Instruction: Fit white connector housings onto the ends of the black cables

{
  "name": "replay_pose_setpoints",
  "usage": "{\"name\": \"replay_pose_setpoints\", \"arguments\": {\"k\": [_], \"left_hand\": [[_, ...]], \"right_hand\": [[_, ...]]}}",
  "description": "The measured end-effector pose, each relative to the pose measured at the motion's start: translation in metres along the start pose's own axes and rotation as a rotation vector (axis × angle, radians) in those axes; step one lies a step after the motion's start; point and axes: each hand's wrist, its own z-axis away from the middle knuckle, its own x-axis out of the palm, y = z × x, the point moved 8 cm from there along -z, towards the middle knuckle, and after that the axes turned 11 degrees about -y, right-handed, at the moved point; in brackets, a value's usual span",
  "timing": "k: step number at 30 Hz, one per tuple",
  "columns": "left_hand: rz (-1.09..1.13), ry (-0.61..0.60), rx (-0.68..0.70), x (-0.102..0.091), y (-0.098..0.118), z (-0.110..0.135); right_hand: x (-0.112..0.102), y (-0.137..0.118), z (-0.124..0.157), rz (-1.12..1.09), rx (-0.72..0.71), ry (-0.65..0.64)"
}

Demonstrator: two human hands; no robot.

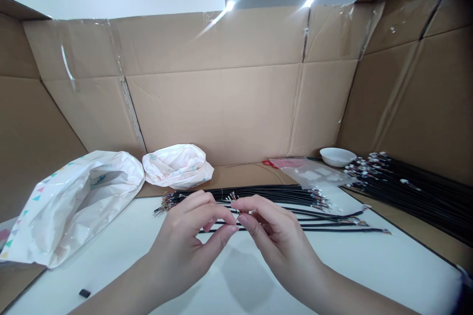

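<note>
My left hand (195, 234) and my right hand (275, 241) meet over the middle of the white table, each closed in a pinch, fingertips almost touching. A small fan of thin coloured wires (232, 197) sticks up at my right fingertips, which grip it. Whatever lies between my left thumb and forefinger is too small and covered to make out. Behind the hands lies a bundle of black cables (266, 191) with stripped, multicoloured wire ends. A few separate black cables (332, 230) stretch to the right, just beyond my right hand.
Cardboard walls (221, 108) surround the table (244, 280). Two white plastic bags (121, 177) (177, 165) stand at left. A clear bag (310, 172), a white bowl (337, 156) and a pile of black cables with white connectors (417, 192) are at right. A small black piece (84, 293) lies front left.
</note>
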Motion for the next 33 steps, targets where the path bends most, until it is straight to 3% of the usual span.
{"name": "replay_pose_setpoints", "arguments": {"k": [4,9,18,22,33], "left_hand": [[0.156,-0.047,-0.232,0.006,-0.024,0.001],[0.425,-0.108,-0.43,0.02,-0.045,0.001],[0.82,-0.225,-0.41,0.035,-0.047,0.006],[0.846,-0.258,-0.431,0.043,-0.049,0.008],[1.079,-0.149,-0.447,0.049,-0.044,0.0]], "right_hand": [[-0.003,-0.004,0.0,0.106,-0.042,0.04],[-0.001,0.006,0.0,0.055,0.117,0.0],[-0.003,0.013,0.003,-0.074,0.243,-0.004],[-0.004,0.011,0.003,-0.08,0.226,-0.004],[-0.008,0.01,0.004,-0.117,0.217,0.032]]}}
